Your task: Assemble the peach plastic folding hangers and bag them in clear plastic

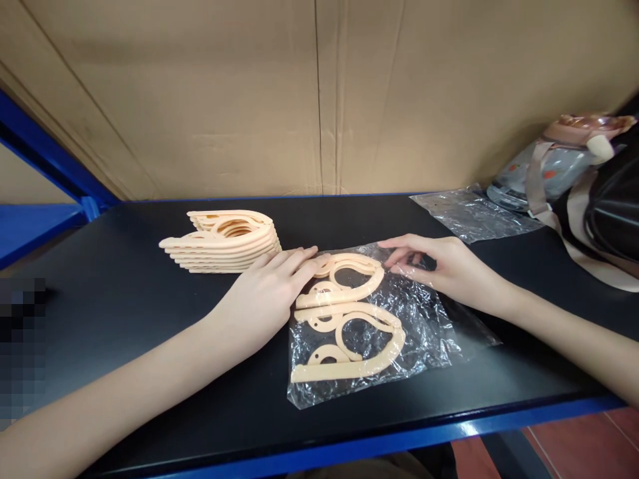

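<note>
Head view: the fingers (299, 261) of the left hand (267, 293) lie extended and released, pressed flat over the far left part of a clear plastic bag (424, 326). The right hand (449, 266) has its fingers (402, 241) bent, with the tips at the bag's far edge; whether they pinch the film cannot be told.

Inside the bag, which lies flat on the bench (150, 346) in front of the person, are two peach-coloured folding hangers, a near one (374, 366) and a far one (357, 295), their curved ends toward the right. The film is crinkled and loose to the right of them.

Just beyond the left hand stands a stack of hangers (234, 246) of the same colour, piled flat; whether the hand touches it is hidden. Farther off on the right, a second plastic bag (469, 213) lies flat, and beside it a clear bottle (554, 166) with a pink top and a pale strap (579, 249) leans near a dark object (616, 199). Cardboard (224, 100) rises behind the bench, with a blue frame (60, 153) at the left.
</note>
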Available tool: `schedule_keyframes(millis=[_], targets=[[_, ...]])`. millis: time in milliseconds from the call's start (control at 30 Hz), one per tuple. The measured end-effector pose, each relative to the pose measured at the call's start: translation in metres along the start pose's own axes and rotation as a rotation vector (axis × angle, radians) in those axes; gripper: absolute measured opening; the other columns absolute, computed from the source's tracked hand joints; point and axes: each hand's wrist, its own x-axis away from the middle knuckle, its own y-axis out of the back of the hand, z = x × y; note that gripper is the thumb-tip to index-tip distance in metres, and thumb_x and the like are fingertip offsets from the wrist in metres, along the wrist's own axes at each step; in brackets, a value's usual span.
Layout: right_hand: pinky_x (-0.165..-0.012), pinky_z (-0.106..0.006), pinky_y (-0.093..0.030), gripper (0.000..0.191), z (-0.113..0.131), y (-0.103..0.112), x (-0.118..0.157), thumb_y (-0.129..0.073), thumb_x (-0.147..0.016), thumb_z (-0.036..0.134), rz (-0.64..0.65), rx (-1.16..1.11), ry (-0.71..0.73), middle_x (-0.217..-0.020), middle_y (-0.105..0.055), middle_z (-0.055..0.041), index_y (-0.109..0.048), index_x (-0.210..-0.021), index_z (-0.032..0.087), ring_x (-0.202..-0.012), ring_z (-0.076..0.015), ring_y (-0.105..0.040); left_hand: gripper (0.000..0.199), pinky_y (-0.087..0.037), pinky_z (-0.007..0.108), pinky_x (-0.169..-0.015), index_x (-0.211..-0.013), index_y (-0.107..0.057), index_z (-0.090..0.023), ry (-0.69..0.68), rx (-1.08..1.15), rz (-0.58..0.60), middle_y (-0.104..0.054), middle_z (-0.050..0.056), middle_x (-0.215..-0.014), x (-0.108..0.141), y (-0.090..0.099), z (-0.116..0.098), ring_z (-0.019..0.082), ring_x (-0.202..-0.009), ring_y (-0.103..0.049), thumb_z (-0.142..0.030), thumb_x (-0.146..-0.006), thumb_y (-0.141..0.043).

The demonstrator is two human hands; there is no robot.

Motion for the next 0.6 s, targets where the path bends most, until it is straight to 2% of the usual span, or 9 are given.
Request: schedule_keyframes(millis=[133,267,367,433,500,567,600], targets=[[-0.078,-0.038,-0.057,0.033,-0.002,0.007,0.001,-0.056,-0.088,0.027,-0.078,0.064,-0.013,-0.094,-0.076,-0.0007,-0.066,-0.119,0.027,-0.083,-0.019,-0.071,0.071,-0.045,0.047,-0.105,-0.144,-0.048,-0.015,-0.008,-0.04,0.034,-0.052,0.011,-0.147,-0.001,0.002,0.0,0.028,-0.128,-0.055,0.005,-0.079,-0.03],[-0.079,-0.041,-0.058,0.03,0.0,0.011,0.002,-0.053,-0.089,0.026,-0.18,0.09,-0.021,-0.092,-0.076,-0.0028,-0.067,-0.115,0.024,-0.081,-0.0202,-0.071,0.065,-0.042,0.048,-0.107,-0.144,-0.047,-0.014,-0.016,-0.06,-0.133,-0.049,0.011,-0.149,-0.001,0.019,0.0,0.029,-0.129,-0.053,0.001,-0.084,-0.03],[-0.077,-0.038,-0.058,0.027,0.004,0.015,0.003,-0.054,-0.09,0.027,-0.239,0.11,-0.011,-0.089,-0.076,-0.0028,-0.068,-0.113,0.024,-0.081,-0.0198,-0.071,0.046,-0.041,0.046,-0.109,-0.14,-0.05,-0.018,-0.02,-0.003,-0.265,-0.05,0.01,-0.146,0.0,0.046,0.01,0.028,-0.129,-0.052,-0.019,-0.097,-0.033],[-0.077,-0.036,-0.058,0.025,0.007,0.017,0.004,-0.055,-0.09,0.028,-0.261,0.117,-0.008,-0.089,-0.076,-0.0026,-0.068,-0.111,0.024,-0.081,-0.0197,-0.071,0.046,-0.035,0.044,-0.113,-0.14,-0.049,-0.022,-0.013,0.072,-0.277,-0.045,0.007,-0.15,0.003,0.064,0.028,0.026,-0.135,-0.045,-0.039,-0.1,-0.033],[-0.075,-0.036,-0.058,0.024,0.009,0.017,0.005,-0.056,-0.091,0.029,-0.268,0.118,-0.007,-0.088,-0.076,-0.0026,-0.068,-0.11,0.025,-0.082,-0.0202,-0.072,0.065,-0.033,0.05,-0.113,-0.143,-0.046,-0.027,0.049,0.139,-0.218,-0.037,0.006,-0.155,0.01,0.075,0.053,0.029,-0.141,-0.037,-0.067,-0.094,-0.033],[-0.075,-0.036,-0.058,0.023,0.01,0.017,0.006,-0.056,-0.091,0.03,-0.262,0.113,0.0,-0.089,-0.076,-0.0027,-0.069,-0.109,0.025,-0.083,-0.0206,-0.072,0.096,-0.03,0.063,-0.108,-0.145,-0.044,-0.025,0.171,0.133,-0.058,-0.026,0.01,-0.16,0.017,0.078,0.081,0.039,-0.145,-0.026,-0.09,-0.075,-0.032],[-0.075,-0.036,-0.058,0.023,0.01,0.017,0.006,-0.056,-0.091,0.03,-0.258,0.111,0.006,-0.089,-0.076,-0.0027,-0.069,-0.109,0.025,-0.083,-0.0204,-0.072,0.108,-0.029,0.066,-0.107,-0.145,-0.043,-0.023,0.204,0.13,0.011,-0.025,0.013,-0.161,0.021,0.078,0.095,0.042,-0.145,-0.024,-0.096,-0.067,-0.031]])
